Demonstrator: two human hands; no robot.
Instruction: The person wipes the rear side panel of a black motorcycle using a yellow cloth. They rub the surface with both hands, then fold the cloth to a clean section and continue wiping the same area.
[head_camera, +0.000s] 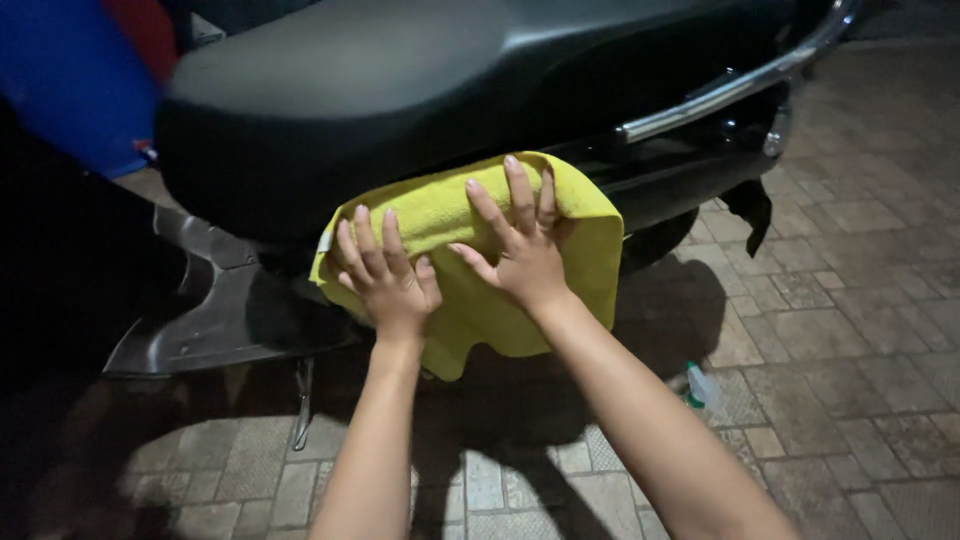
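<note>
I press both hands, my left hand (385, 275) and right hand (520, 250), fingers spread flat, on the yellow cloth (590, 235) against the scooter's black side panel (660, 180) below the seat (400, 70), mid-wipe; next calls for even sliding pressure.

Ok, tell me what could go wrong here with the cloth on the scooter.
1. Both hands, the left hand and the right hand, press flat on the yellow cloth rather than gripping it; its lower part hangs free, so it may slip onto the paved ground.
2. The light is dim, so dirt on the dark side panel under the seat may be missed.
3. The kickstand sits near the arms; leaning hard might rock the scooter.
</note>
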